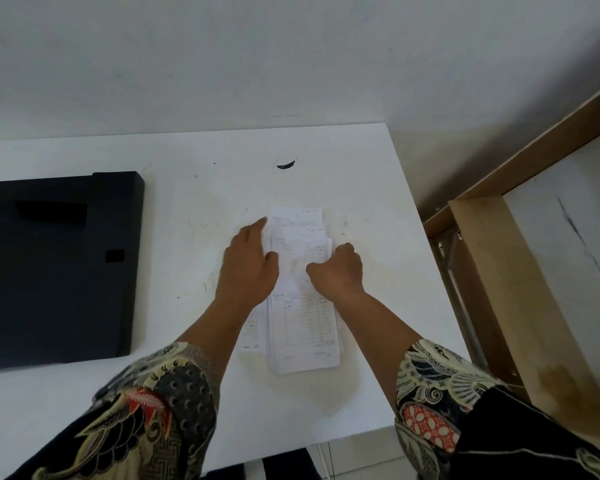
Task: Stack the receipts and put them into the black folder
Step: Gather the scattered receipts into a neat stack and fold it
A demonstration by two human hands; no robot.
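Note:
Several white printed receipts (303,327) lie in a rough overlapping pile on the white table (194,393), slightly fanned at the far end. My left hand (250,268) rests flat on the pile's left side, fingers spread and pointing away. At the pile's right edge sits my right hand (338,271), its fingers curled down over the paper. The black folder (56,271) lies closed and flat at the table's left, well apart from both hands.
A small dark mark (286,165) sits on the table beyond the receipts. A wooden frame with a pale panel (520,271) stands to the right of the table edge. The wall runs along the table's far side.

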